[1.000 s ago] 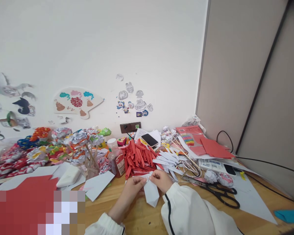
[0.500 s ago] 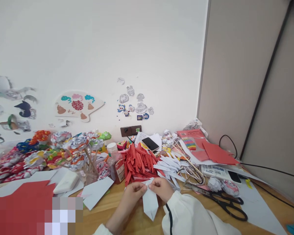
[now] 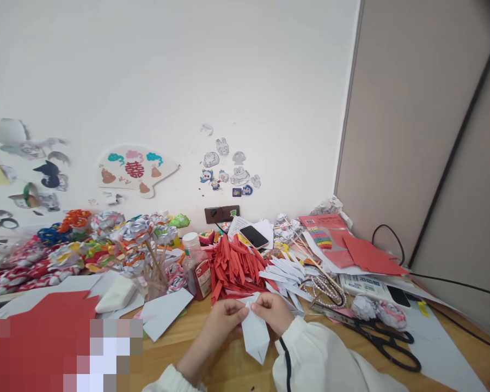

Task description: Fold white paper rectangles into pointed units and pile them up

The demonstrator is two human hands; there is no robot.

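A folded sheet of white paper hangs between my hands, its pointed end toward me. My left hand pinches its top edge from the left, thumb and index finger together. From the right, my right hand pinches the same top edge, the fingertips of both hands almost meeting. Just beyond my hands lie a heap of folded red paper strips and a smaller pile of folded white strips.
Scissors with black handles lie to the right, by crumpled paper balls. A bottle, a phone and paper flowers on sticks stand or lie farther back. Red paper is at the left. A wall closes off the back.
Both hands keep their pinch at the top of the white paper, with only slight finger movement. The whole view has shifted a little as the head moved.
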